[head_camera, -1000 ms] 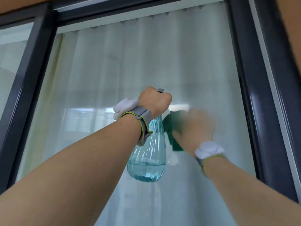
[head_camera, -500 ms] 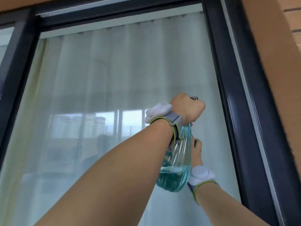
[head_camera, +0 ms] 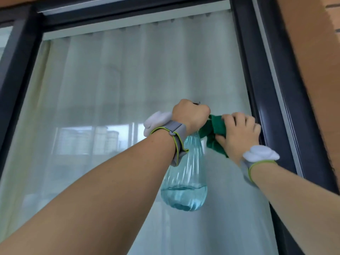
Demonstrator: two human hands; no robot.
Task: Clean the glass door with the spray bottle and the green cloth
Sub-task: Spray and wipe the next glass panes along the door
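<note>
**Bottle in my left, cloth in my right, both up at the glass**

My left hand [head_camera: 190,115] is clenched round the top of the spray bottle [head_camera: 184,181], fist closed over the head so that only a sliver of the nozzle shows above my knuckles. The bottle hangs below my fist, clear blue-green and ribbed, with liquid filling only its rounded bottom part. It sits in front of the glass door [head_camera: 128,85], right of the pane's middle; whether the nozzle touches the glass I cannot tell.

My right hand [head_camera: 239,131] grasps the green cloth [head_camera: 216,133], fingers curled over its bunched top and thumb underneath, with a loose fold trailing down towards my wrist. The cloth is held up at the pane at its right edge, just beside the dark frame [head_camera: 257,92], and my knuckles lie close to that frame. The cloth's left end reaches up to my left fist, and the bottle's neck passes just beside it.

Both wrists carry a grey band edged in lime with a white pod on it, the left band [head_camera: 165,126] and the right band [head_camera: 259,157]. Behind the glass hangs a pale curtain [head_camera: 110,70], and the pane reflects some buildings to the left of my left arm. An orange-brown wall [head_camera: 309,52] runs down the right of the frame
</note>
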